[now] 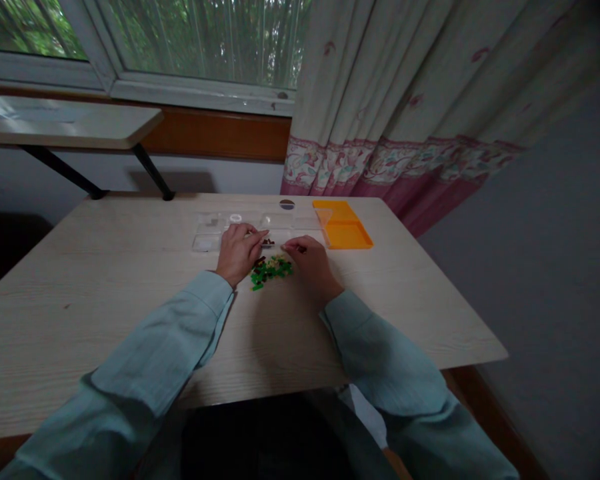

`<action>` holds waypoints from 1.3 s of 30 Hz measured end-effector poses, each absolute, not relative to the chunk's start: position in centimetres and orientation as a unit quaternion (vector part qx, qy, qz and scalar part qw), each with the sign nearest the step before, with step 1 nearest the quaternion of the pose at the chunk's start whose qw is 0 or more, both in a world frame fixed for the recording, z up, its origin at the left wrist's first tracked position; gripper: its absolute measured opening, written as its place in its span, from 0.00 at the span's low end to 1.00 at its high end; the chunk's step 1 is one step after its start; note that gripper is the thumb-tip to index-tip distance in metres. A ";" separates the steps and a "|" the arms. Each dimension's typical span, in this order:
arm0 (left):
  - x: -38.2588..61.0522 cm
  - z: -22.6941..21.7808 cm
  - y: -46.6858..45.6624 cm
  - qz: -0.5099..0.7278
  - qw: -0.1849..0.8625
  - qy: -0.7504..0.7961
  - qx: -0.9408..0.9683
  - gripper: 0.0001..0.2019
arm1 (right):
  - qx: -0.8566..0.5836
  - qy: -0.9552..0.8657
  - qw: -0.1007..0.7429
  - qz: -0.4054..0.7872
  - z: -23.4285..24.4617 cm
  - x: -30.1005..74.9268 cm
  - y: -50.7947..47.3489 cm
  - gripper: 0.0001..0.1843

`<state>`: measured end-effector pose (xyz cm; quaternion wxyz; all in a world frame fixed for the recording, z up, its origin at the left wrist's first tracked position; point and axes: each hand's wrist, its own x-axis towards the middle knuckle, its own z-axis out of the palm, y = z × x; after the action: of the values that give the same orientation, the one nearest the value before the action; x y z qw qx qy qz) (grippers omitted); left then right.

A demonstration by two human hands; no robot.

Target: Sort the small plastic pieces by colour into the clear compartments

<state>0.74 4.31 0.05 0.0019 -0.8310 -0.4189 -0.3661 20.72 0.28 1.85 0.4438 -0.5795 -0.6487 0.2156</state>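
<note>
A small heap of green, tan and dark brown pieces (pixel 271 269) lies on the pale wooden table (pixel 105 293). My left hand (pixel 239 251) rests just left of the heap, fingers curled with thumb and forefinger pinched together at the edge of a clear plastic tray (pixel 220 230). A few dark pieces (pixel 269 242) lie by its fingertips. My right hand (pixel 311 262) sits right of the heap, fingers curled in a pinch. What either pinch holds is too small to make out.
An orange tray (pixel 344 227) lies at the far right of the table, beside the clear tray. A small dark round object (pixel 287 203) sits behind them. A curtain (pixel 410 100) hangs at the right, and a second table (pixel 55 123) stands under the window.
</note>
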 end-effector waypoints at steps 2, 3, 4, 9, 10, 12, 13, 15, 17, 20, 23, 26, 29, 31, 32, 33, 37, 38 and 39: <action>0.8 0.2 4.2 -0.372 -0.011 -0.393 -0.841 0.16 | -0.570 -0.604 0.470 0.299 1.8 20.7 0.4 0.10; 0.8 0.3 4.2 -0.374 -0.018 -0.376 -0.848 0.15 | -0.561 -0.580 0.478 0.346 1.8 20.6 0.5 0.12; 0.9 0.4 4.1 -0.375 -0.025 -0.359 -0.855 0.15 | -0.551 -0.556 0.483 0.393 1.8 20.6 0.4 0.13; 1.1 0.8 3.8 -0.367 -0.048 -0.322 -0.872 0.15 | -0.496 -0.473 0.496 0.533 2.0 19.9 -0.1 0.17; 1.1 0.8 3.7 -0.366 -0.051 -0.323 -0.871 0.14 | -0.494 -0.470 0.494 0.540 2.1 19.8 -0.2 0.17; 1.1 0.9 3.7 -0.367 -0.055 -0.327 -0.869 0.14 | -0.494 -0.463 0.488 0.551 2.3 19.5 -0.4 0.18; 1.1 0.9 3.7 -0.370 -0.056 -0.328 -0.867 0.13 | -0.494 -0.458 0.486 0.557 2.4 19.4 -0.5 0.19; 1.1 0.8 3.7 -0.377 -0.052 -0.329 -0.864 0.12 | -0.492 -0.450 0.484 0.566 2.5 19.2 -0.6 0.19; 1.1 0.7 3.8 -0.383 -0.046 -0.327 -0.863 0.10 | -0.493 -0.446 0.484 0.569 2.5 19.0 -0.7 0.19; 1.1 0.5 4.0 -0.392 -0.041 -0.321 -0.861 0.09 | -0.500 -0.455 0.481 0.557 2.2 19.0 -0.6 0.18; 1.1 0.3 4.1 -0.393 -0.035 -0.325 -0.860 0.09 | -0.528 -0.507 0.468 0.495 2.1 19.8 -0.1 0.16; 1.0 0.3 4.2 -0.399 -0.023 -0.355 -0.845 0.10 | -0.571 -0.589 0.440 0.364 2.3 21.7 0.5 0.15; 1.0 0.4 4.2 -0.408 -0.020 -0.396 -0.822 0.10 | -0.589 -0.692 0.354 0.221 2.6 23.6 0.7 0.08; 0.9 0.4 4.2 -0.410 -0.022 -0.418 -0.810 0.10 | -0.588 -0.737 0.286 0.169 2.6 24.3 0.7 0.06; 0.9 0.4 4.2 -0.411 -0.022 -0.425 -0.806 0.10 | -0.587 -0.752 0.258 0.155 2.5 24.5 0.6 0.06; 0.9 0.4 4.2 -0.411 -0.020 -0.431 -0.803 0.10 | -0.586 -0.761 0.235 0.147 2.5 24.5 0.5 0.07; 0.8 0.3 4.3 -0.403 -0.011 -0.442 -0.801 0.09 | -0.596 -0.774 0.178 0.118 2.5 24.2 0.3 0.09; 0.7 0.3 4.3 -0.399 -0.008 -0.446 -0.801 0.09 | -0.602 -0.772 0.169 0.113 2.6 24.1 0.3 0.09; 0.7 0.4 4.3 -0.395 -0.004 -0.450 -0.801 0.09 | -0.605 -0.772 0.160 0.111 2.7 24.0 0.2 0.09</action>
<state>0.68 4.35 0.35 -0.0037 -0.8007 -0.4504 -0.3951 24.00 0.24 2.75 0.1602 -0.6052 -0.7718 0.1114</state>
